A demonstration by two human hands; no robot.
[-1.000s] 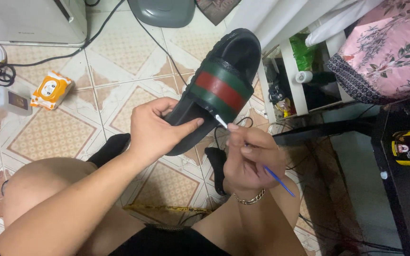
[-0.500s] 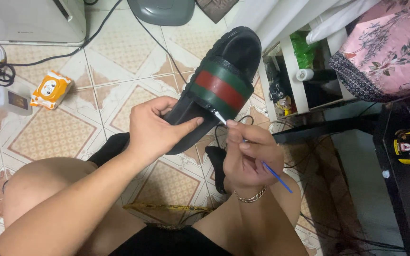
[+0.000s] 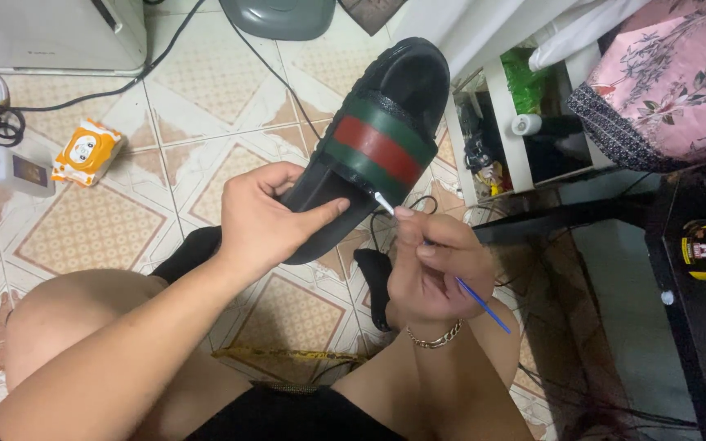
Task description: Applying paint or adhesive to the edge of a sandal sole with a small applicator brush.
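My left hand (image 3: 267,219) grips the heel end of a black slide sandal (image 3: 373,139) with a green and red striped band, holding it tilted above the tiled floor. My right hand (image 3: 435,269) pinches a thin blue-stemmed cotton swab (image 3: 443,265). Its white tip touches the lower edge of the striped band. The swab's blue tail sticks out past my right wrist, which wears a chain bracelet (image 3: 433,336).
My bare knees frame the bottom of the view. An orange wipes packet (image 3: 85,152) and a small white device (image 3: 11,169) lie on the floor at left. A white shelf unit (image 3: 507,106) with small items stands at right, beside floral fabric (image 3: 672,73). Cables cross the floor.
The swab tip has shifted slightly along the band's edge; both hands and the sandal hold nearly the same position.
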